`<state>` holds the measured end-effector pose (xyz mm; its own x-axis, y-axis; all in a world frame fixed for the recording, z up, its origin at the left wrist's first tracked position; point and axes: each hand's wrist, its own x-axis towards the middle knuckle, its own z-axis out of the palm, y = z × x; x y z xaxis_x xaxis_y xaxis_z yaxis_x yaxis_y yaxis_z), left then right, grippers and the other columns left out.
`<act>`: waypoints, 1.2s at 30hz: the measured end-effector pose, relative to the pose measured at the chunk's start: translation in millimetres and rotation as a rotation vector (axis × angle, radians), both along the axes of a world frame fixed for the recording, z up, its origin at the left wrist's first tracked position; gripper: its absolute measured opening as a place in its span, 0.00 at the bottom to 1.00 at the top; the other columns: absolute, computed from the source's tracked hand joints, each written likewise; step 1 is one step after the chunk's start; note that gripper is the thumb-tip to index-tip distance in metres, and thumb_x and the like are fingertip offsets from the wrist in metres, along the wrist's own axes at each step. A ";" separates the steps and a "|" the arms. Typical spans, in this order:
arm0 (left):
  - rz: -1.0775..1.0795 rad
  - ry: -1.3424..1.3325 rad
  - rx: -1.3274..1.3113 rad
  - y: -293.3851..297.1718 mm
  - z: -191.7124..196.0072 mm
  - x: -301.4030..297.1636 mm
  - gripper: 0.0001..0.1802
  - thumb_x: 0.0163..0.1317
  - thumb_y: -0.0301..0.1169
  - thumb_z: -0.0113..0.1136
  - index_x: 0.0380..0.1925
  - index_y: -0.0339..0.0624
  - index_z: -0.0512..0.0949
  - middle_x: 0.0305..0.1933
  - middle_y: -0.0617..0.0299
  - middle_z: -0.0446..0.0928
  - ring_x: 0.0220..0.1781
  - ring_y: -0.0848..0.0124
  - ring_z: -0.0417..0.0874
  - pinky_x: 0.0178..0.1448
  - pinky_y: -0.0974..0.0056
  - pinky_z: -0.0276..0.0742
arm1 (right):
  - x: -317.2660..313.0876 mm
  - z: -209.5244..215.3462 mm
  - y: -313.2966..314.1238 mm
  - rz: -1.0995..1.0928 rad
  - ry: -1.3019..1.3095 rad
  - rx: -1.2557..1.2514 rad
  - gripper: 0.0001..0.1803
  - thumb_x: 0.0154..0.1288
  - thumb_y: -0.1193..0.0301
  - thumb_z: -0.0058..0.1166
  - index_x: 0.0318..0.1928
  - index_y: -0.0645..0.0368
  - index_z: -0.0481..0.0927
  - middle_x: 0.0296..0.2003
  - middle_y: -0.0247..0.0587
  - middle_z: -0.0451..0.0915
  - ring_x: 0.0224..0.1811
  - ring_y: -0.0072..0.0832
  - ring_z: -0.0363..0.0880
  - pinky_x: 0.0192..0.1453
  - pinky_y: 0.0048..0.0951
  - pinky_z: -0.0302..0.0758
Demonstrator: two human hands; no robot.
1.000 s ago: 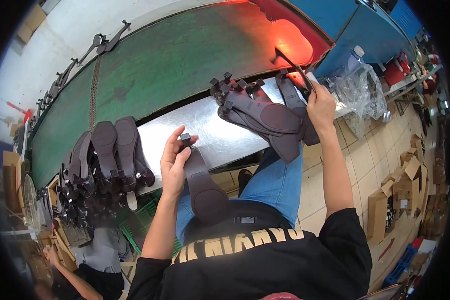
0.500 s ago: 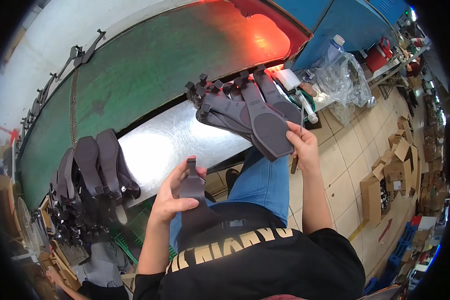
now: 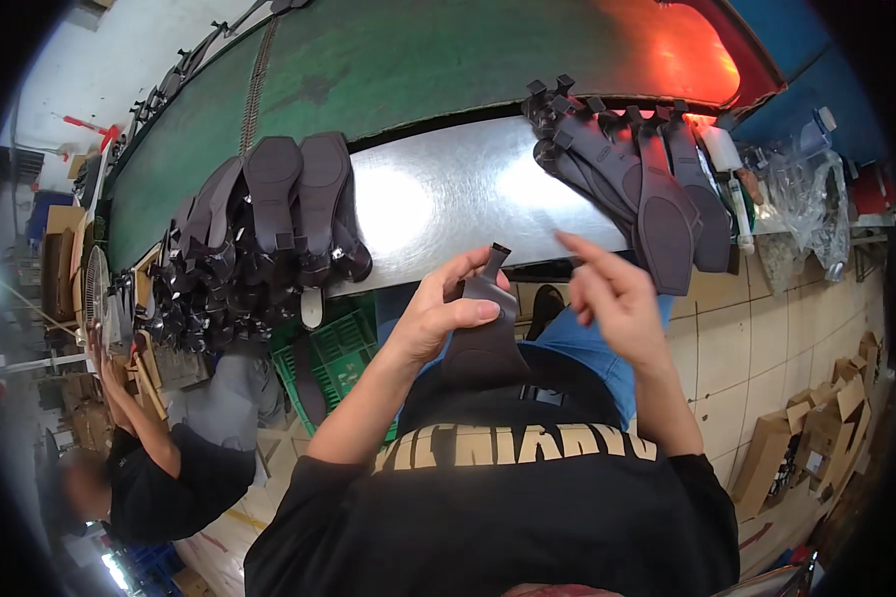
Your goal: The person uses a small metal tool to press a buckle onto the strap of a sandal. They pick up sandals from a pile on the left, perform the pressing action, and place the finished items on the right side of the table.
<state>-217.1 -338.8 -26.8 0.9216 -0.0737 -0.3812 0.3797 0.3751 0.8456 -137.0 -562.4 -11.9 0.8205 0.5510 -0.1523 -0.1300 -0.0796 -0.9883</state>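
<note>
Dark heeled shoe sole [image 3: 483, 333] held over lap, centre frame, clamped by left hand [image 3: 438, 316]. Long axis 12–6 o'clock, heel tip at 12. Right hand [image 3: 612, 298] empty, fingers spread, just beside sole at 3 o'clock, not touching. Left hand nearer.

The metal worktop [image 3: 438, 199] is open across its middle, from far edge to near edge. A stack of dark shoe soles [image 3: 269, 214] blocks its left end; a fanned pile of heeled soles [image 3: 637, 179] blocks its right end, overhanging the near edge.
</note>
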 end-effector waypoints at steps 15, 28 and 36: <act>-0.099 -0.134 0.141 -9.5 13.7 -8.7 0.55 0.37 0.38 0.78 0.66 0.26 0.61 0.54 0.56 0.71 0.55 0.70 0.73 0.63 0.64 0.65 | -21.1 -2.9 20.4 0.293 0.487 0.211 0.36 0.72 0.77 0.41 0.75 0.38 0.49 0.18 0.24 0.65 0.18 0.12 0.59 0.22 0.16 0.59; -0.120 -0.255 0.157 -17.6 2.3 -12.2 0.43 0.37 0.34 0.76 0.55 0.25 0.69 0.50 0.60 0.69 0.53 0.72 0.71 0.59 0.69 0.65 | -23.2 -15.9 18.4 0.146 0.573 0.289 0.27 0.72 0.76 0.45 0.70 0.49 0.65 0.20 0.25 0.65 0.19 0.10 0.57 0.19 0.13 0.56; -0.149 -0.225 0.102 -20.5 0.5 -11.3 0.44 0.38 0.32 0.75 0.57 0.26 0.68 0.51 0.60 0.68 0.54 0.71 0.71 0.60 0.68 0.65 | -17.3 -16.5 6.8 0.195 0.613 0.285 0.26 0.72 0.75 0.45 0.69 0.52 0.65 0.20 0.28 0.67 0.17 0.11 0.57 0.18 0.14 0.56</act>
<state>-228.4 -359.3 -26.3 0.9657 -0.1867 -0.1804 0.2226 0.2378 0.9455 -154.2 -555.6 -28.4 0.5148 0.7666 -0.3838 -0.6804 0.0929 -0.7269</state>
